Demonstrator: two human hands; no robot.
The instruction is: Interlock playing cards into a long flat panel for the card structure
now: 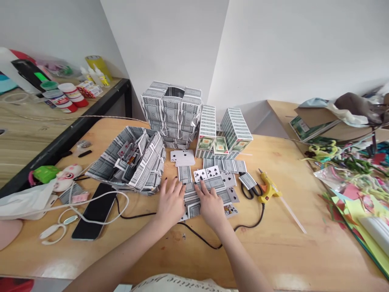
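Playing cards lie in an overlapping patch in front of me, most showing grey patterned backs, with several spade faces between them. My left hand rests at the patch's left side, fingers spread, its fingertips by a face-down card. Flat on the patch lies my right hand, fingers stretched out and touching the cards below the eight and nine of spades. Neither hand grips anything that I can see. My hands hide part of the patch. Behind it is a two of spades.
A card-covered basket holding loose cards stands left, with a tall card-built box behind. Stacked card packs stand beside that. Scissors and a yellow glue gun lie right, its black cord crossing near me. A phone lies left.
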